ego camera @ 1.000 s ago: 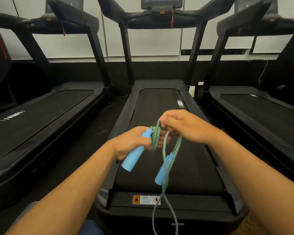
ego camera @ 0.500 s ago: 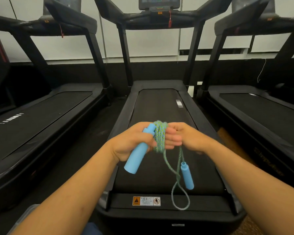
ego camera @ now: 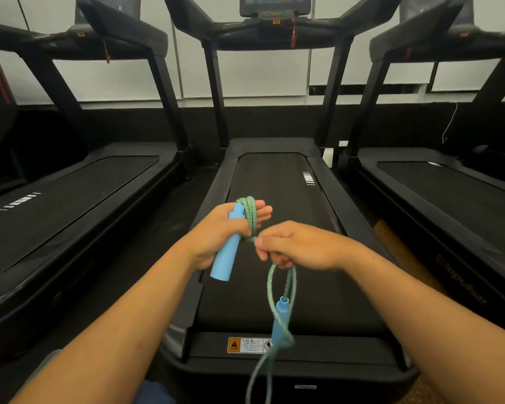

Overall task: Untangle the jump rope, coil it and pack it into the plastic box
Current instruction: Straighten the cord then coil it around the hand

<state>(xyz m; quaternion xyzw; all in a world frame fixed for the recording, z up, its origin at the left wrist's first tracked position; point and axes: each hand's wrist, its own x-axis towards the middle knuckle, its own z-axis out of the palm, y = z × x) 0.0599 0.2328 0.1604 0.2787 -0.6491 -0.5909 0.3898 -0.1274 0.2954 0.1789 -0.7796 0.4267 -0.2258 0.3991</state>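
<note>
My left hand (ego camera: 216, 236) grips one light-blue handle (ego camera: 227, 252) of the jump rope, with several turns of green braided rope (ego camera: 250, 212) wound over its fingers. My right hand (ego camera: 295, 246) sits just right of it and lower, and its fingers pinch the rope where it leaves the coil. Below my right hand two strands hang down, and the second blue handle (ego camera: 278, 322) dangles among them. A loose loop (ego camera: 260, 371) trails toward the bottom edge. The plastic box is out of sight.
I am facing the rear end of a black treadmill (ego camera: 277, 252) with a warning sticker (ego camera: 250, 344) on its back edge. More treadmills stand at left (ego camera: 64, 199) and right (ego camera: 449, 193). Dark floor strips run between them.
My right hand has dropped down from the coil, drawing the rope with it. The hanging handle now sits lower and the dangling loop has lengthened. My left hand has kept its hold on the handle.
</note>
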